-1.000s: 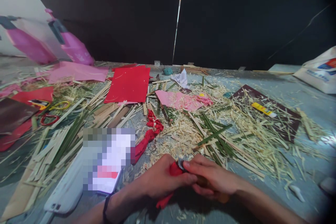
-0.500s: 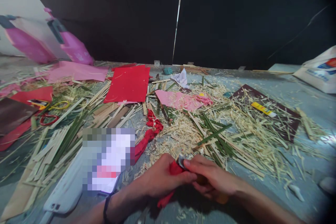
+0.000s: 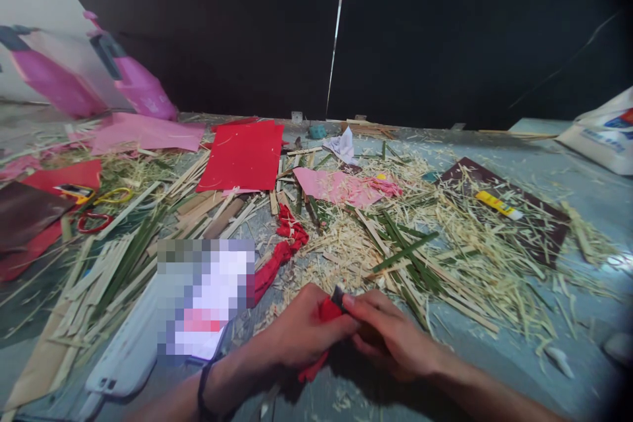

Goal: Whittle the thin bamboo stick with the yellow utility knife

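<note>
Low in the middle, my left hand (image 3: 306,330) is closed round a piece of red material (image 3: 329,310), whose lower end hangs out under the palm. My right hand (image 3: 390,330) meets it from the right, closed on a small dark blade (image 3: 337,297); the thumb presses on its flat side. The blade touches the top of the red material. The rest of what my right hand grips is hidden by the fingers. A twisted red strip (image 3: 291,241) lies just beyond on the floor.
A phone (image 3: 208,303) rests on a white power strip (image 3: 123,349) at the left. Bamboo strips (image 3: 410,254) and shavings spread across the floor. Scissors (image 3: 93,222), red paper (image 3: 242,158), a glue stick (image 3: 497,204) and pink bottles (image 3: 143,89) lie or stand farther out.
Both hands have shifted slightly up and left, with the blade turned a little. The yellow-orange part seen under my right hand before is now hidden.
</note>
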